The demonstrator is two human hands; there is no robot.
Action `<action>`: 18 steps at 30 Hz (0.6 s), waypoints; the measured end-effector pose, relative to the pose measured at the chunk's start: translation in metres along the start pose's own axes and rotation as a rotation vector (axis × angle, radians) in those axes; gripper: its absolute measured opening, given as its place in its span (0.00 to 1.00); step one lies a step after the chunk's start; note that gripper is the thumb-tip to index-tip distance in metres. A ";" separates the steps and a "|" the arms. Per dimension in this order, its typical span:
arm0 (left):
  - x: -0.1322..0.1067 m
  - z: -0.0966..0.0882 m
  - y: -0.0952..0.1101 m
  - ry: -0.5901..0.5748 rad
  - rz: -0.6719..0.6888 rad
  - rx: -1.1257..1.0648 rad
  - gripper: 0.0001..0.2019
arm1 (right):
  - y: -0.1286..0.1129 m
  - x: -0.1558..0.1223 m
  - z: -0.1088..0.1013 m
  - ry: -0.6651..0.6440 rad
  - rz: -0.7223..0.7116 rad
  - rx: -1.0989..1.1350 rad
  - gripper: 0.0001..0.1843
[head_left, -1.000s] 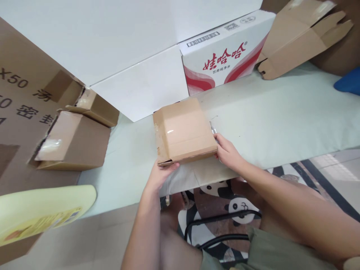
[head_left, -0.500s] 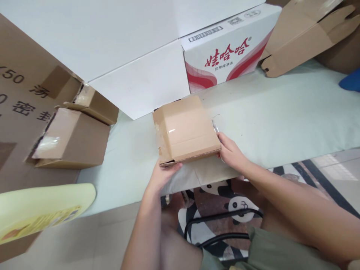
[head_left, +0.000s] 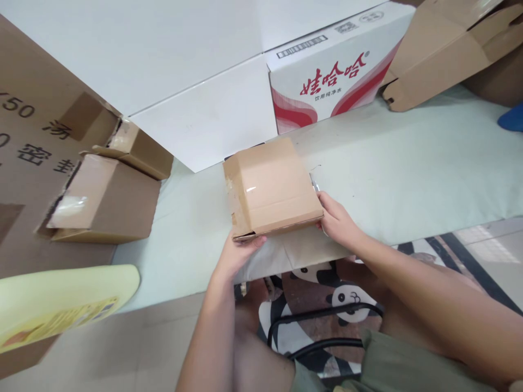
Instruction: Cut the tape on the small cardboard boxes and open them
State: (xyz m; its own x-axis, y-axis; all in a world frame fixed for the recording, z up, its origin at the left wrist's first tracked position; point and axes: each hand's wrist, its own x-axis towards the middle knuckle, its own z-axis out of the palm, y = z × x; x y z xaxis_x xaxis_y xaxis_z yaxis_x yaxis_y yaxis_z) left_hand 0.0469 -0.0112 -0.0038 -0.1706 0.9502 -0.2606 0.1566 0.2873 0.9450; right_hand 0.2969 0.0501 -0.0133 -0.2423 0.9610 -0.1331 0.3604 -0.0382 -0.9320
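A small brown cardboard box [head_left: 280,188] lies at the front of the cloth-covered table, with clear tape along its left side. At its near left corner, my left hand [head_left: 239,250] grips the lower edge, thumb along the front and the other fingers hidden beneath. My right hand [head_left: 335,218] is closed at the near right corner against the box's side. A thin silvery tool [head_left: 314,182], perhaps a knife blade, sticks out beyond these fingers; its handle is hidden.
White cartons [head_left: 208,122] stand behind the box, beside a red-and-white water carton [head_left: 339,76]. Brown boxes [head_left: 122,207] and a pale yellow bottle [head_left: 69,294] are on the left. An opened cardboard box [head_left: 437,60] and a blue object [head_left: 510,117] sit on the right.
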 end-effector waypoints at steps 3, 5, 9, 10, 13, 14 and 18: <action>0.000 0.001 0.000 0.010 -0.001 -0.003 0.27 | 0.001 0.000 0.000 0.001 0.002 0.011 0.08; 0.000 0.001 0.000 0.016 0.001 -0.014 0.29 | 0.001 0.000 0.000 0.000 0.003 0.019 0.08; -0.001 0.000 0.002 0.003 0.007 -0.011 0.27 | 0.002 0.000 0.000 0.000 -0.003 0.023 0.07; -0.001 0.000 0.002 -0.003 0.008 -0.007 0.27 | 0.002 0.000 0.000 0.000 -0.004 0.022 0.07; -0.001 0.000 0.003 -0.011 0.007 -0.008 0.26 | 0.002 0.000 0.000 -0.001 0.002 0.015 0.07; -0.002 0.001 0.004 -0.009 0.004 -0.010 0.26 | 0.001 0.000 0.000 -0.002 0.003 0.013 0.07; -0.002 0.001 0.004 0.010 -0.006 0.003 0.26 | 0.000 -0.001 0.000 -0.005 0.005 0.015 0.08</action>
State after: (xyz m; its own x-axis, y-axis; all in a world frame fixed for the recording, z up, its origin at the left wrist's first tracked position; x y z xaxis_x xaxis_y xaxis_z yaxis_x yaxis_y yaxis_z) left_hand 0.0492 -0.0117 0.0003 -0.1816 0.9472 -0.2644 0.1583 0.2935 0.9428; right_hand 0.2975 0.0493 -0.0136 -0.2446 0.9595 -0.1394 0.3484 -0.0472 -0.9362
